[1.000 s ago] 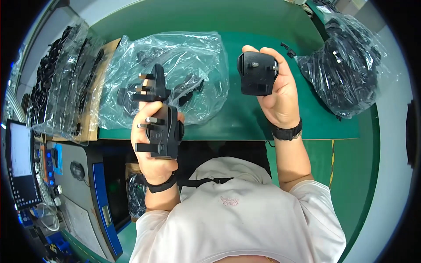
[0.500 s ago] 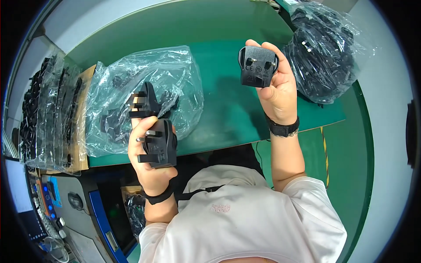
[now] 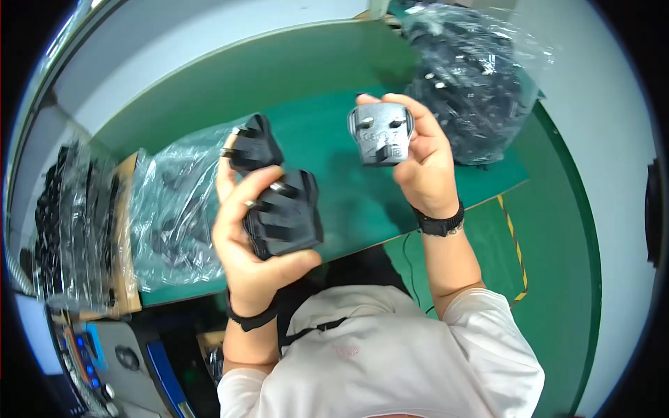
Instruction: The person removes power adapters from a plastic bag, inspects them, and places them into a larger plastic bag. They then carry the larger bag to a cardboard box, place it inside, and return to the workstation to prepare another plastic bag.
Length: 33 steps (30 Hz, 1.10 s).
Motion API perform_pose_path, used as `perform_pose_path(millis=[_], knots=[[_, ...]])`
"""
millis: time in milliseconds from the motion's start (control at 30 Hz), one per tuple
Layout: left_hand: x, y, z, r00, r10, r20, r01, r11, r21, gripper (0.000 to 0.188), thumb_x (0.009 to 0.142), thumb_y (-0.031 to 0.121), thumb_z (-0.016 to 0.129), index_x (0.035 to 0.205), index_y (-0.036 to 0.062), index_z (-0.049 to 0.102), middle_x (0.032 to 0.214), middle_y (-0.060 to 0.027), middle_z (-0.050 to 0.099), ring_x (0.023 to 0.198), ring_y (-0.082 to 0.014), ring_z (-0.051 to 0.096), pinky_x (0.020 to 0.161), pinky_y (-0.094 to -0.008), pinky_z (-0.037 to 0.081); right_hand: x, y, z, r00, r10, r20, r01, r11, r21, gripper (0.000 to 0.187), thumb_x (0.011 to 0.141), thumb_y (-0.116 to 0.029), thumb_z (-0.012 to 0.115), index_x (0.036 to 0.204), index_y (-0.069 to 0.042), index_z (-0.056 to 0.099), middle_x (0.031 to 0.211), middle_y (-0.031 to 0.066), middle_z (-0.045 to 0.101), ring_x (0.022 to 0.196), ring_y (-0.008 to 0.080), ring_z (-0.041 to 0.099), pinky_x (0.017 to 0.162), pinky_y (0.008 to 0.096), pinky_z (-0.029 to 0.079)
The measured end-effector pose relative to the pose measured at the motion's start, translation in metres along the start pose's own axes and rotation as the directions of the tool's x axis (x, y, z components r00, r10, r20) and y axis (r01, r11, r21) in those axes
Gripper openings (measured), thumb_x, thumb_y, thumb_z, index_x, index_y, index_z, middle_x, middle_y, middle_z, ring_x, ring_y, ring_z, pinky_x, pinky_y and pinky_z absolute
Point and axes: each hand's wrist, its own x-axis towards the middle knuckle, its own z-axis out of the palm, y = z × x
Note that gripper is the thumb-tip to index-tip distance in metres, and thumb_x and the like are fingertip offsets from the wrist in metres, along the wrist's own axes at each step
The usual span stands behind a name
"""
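Currently, above the green desk (image 3: 334, 198), the left hand (image 3: 235, 240) has its fingers curled partly closed around two black plug adapters (image 3: 301, 217) near the front edge. Farther right, the right hand (image 3: 431, 171) grips another plug adapter (image 3: 382, 136) between bent fingers, prongs showing.

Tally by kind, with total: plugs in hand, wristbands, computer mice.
Held plugs: 3 (left hand 2, right hand 1)
Black wristbands: 2
Computer mouse: 1
Total: 6
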Motion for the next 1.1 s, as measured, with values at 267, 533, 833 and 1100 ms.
perform_pose_path(millis=[267,533,833,1100], knots=[[0.122,0.043,0.119,0.996,-0.015,0.087,0.071,0.724,-0.687,0.036,0.074,0.020,0.068,0.102,0.0005,0.057,0.092,-0.0053,0.058,0.083,-0.0168,0.055,0.074,-0.0264,0.042,0.067,-0.186,-0.065,0.841,-0.540,0.037,0.281,0.377,-0.882,0.049,0.073,-0.026,0.069,0.110,0.004,0.054,0.092,0.0082,0.061,0.081,0.0110,0.057,0.073,0.0231,0.046],[0.234,-0.011,0.276,0.842,0.035,0.538,0.451,0.500,-0.739,0.008,0.077,0.011,0.064,0.072,0.0077,0.059,0.065,-0.0006,0.057,0.059,-0.0109,0.050,0.052,-0.0242,0.038,0.145,-0.227,-0.203,0.930,0.111,-0.350,-0.328,-0.174,-0.929,0.057,0.071,-0.044,0.065,0.104,0.002,0.060,0.081,0.0078,0.063,0.054,0.0133,0.059,0.047,0.0224,0.049],[0.252,-0.031,0.352,0.795,-0.116,0.596,0.101,0.993,0.059,0.027,0.063,0.022,0.075,0.081,0.0038,0.066,0.076,-0.0013,0.055,0.067,-0.0082,0.047,0.061,-0.0233,0.037,0.139,-0.235,-0.216,0.937,0.208,-0.280,-0.209,-0.309,-0.928,0.043,0.082,-0.042,0.054,0.082,0.000,0.063,0.064,0.0048,0.060,0.044,0.0113,0.051,0.039,0.0248,0.042],[0.246,-0.039,0.343,0.423,-0.254,0.870,0.463,0.886,0.033,0.022,0.069,0.024,0.073,0.083,0.0095,0.064,0.078,0.0005,0.060,0.067,-0.0080,0.053,0.061,-0.0220,0.044,0.102,-0.268,-0.224,0.907,0.421,-0.017,-0.104,0.184,-0.977,0.024,0.077,-0.025,0.067,0.071,-0.004,0.059,0.080,0.0061,0.063,0.078,0.0110,0.058,0.069,0.0247,0.045]])
